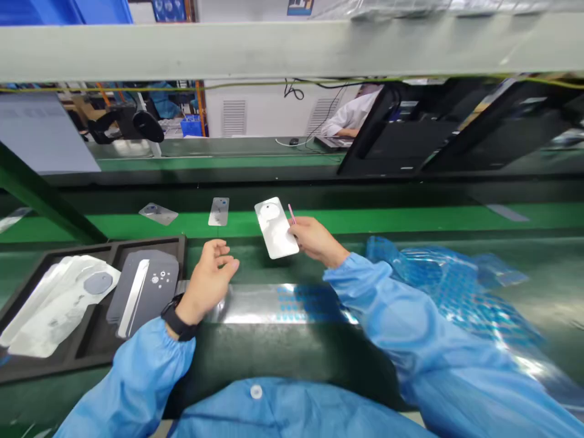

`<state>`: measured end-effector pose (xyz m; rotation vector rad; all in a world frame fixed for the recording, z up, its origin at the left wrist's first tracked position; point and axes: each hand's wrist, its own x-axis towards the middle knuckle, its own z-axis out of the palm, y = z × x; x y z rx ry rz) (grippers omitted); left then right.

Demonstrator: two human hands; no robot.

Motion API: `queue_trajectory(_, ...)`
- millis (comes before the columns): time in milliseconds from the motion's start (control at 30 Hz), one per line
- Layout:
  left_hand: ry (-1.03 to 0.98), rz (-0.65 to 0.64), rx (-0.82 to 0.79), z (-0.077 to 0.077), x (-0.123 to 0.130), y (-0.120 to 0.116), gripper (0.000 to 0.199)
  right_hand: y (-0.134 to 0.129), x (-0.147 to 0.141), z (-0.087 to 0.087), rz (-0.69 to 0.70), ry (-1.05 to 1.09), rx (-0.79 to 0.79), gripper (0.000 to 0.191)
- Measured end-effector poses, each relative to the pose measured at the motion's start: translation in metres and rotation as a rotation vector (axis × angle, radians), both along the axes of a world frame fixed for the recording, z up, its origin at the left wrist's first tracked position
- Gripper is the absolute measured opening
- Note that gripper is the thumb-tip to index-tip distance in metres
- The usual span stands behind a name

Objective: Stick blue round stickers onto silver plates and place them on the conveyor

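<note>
When viewed from the head, held the white panel (275, 234) above the counter (255, 359), near the middle, with its ringed end away from the body and its face angled upward. Pinched it by the right-hand edge in the right grip (314, 240), closed between thumb and fingers, together with a slim pink tool (291, 213). Held nothing visible in the left grip (210, 283), open with fingers loosely curled, near a small clear film (219, 212). Called for light pressure at the rim alone, judging by so thin and glossy a sheet, with the pink tool angled off the face to spare it scratches. Looked smooth and stiff, round-cornered, with a dark dot inside the ring. Contrasted with matt grey panels (168, 264), stacked unevenly in a shallow black tray (45, 371) beside thin, milky sheets (55, 310). Saw, too, a shiny clear strip (255, 304) flat along the counter and, to the right, crumpled blue film (438, 267), dotted and glinting.
</note>
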<state>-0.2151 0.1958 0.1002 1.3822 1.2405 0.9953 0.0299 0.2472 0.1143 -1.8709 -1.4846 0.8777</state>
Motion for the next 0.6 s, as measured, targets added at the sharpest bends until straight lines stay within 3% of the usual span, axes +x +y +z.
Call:
queue_trajectory(100, -0.067, 0.012, -0.143, -0.006, 0.019, -0.001, 0.054, -0.066, -0.019, -0.009, 0.059, 0.506, -0.091, 0.009)
queue_trajectory(233, -0.116, -0.162, -0.169, -0.020, 0.021, -0.011, 0.072, -0.121, -0.033, -0.021, 0.162, 0.593, -0.238, 0.008)
queue_trajectory(333, -0.006, -0.281, -0.112, -0.035, 0.012, -0.020, 0.065, -0.125, -0.020, -0.026, 0.045, 0.589, -0.098, 0.012)
queue_trajectory(433, 0.247, -0.338, -0.080, -0.043, 0.006, -0.027, 0.052, -0.114, 0.003, -0.029, -0.044, 0.512, 0.113, 0.019)
queue_trajectory(500, 0.402, -0.373, -0.009, -0.045, 0.008, -0.031, 0.045, -0.108, 0.010, -0.032, 0.025, 0.378, 0.078, 0.023)
queue_trajectory(600, 0.543, -0.382, 0.157, -0.049, 0.014, -0.035, 0.040, -0.104, 0.006, -0.040, 0.124, 0.300, -0.123, 0.023)
